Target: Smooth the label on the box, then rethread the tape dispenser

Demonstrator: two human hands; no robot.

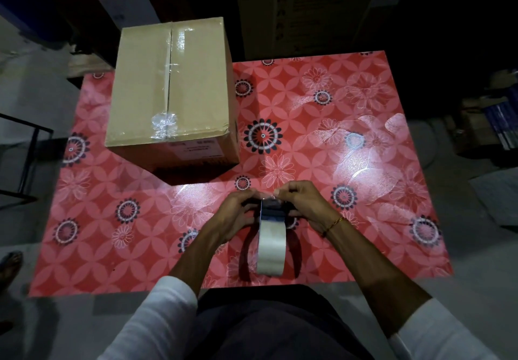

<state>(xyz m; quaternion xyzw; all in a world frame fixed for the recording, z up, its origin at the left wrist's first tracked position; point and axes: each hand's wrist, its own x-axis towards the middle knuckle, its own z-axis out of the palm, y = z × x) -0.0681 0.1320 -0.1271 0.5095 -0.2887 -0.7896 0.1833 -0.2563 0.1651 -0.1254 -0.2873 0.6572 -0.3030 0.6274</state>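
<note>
A brown cardboard box [171, 90] stands on the far left of the red floral table [322, 124], its top seam taped, with a crumpled clear patch near its front edge and a small printed label [196, 146] on its near side. The tape dispenser [272, 236], dark red with a roll of clear tape, sits upright near the table's front edge. My left hand [238, 211] grips the dispenser's head from the left. My right hand [302, 205] holds it from the right, fingertips pinching the loose end of the clear tape above the head.
Large dark cartons stand behind the table. A black metal frame is on the floor at left, and a sandalled foot shows at the lower left. Stacked items lie on the floor at the far right.
</note>
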